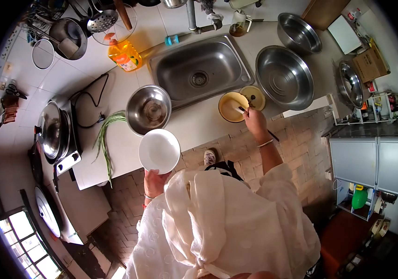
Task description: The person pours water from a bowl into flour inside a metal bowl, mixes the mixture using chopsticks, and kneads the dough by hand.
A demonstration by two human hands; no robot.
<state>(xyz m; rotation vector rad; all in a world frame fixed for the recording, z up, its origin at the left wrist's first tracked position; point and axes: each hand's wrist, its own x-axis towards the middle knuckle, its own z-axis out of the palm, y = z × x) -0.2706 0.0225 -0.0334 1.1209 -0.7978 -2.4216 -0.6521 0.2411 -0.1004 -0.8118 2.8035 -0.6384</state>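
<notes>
Counter [192, 126] edge: left hand [154, 182] clamped on white bowl [159, 149], right hand [256, 122] clamped on utensil [242, 109] by yellow pot [227, 107].

Right hand [256, 123] reaching forward, left hand [155, 183] nearer the torso.

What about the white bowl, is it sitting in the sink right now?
No, the left hand holds the white bowl at the counter's front edge, outside the sink.

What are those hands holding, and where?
The left hand grips a white bowl by its near edge; the right hand holds a slim utensil, exact grip unclear.
</notes>
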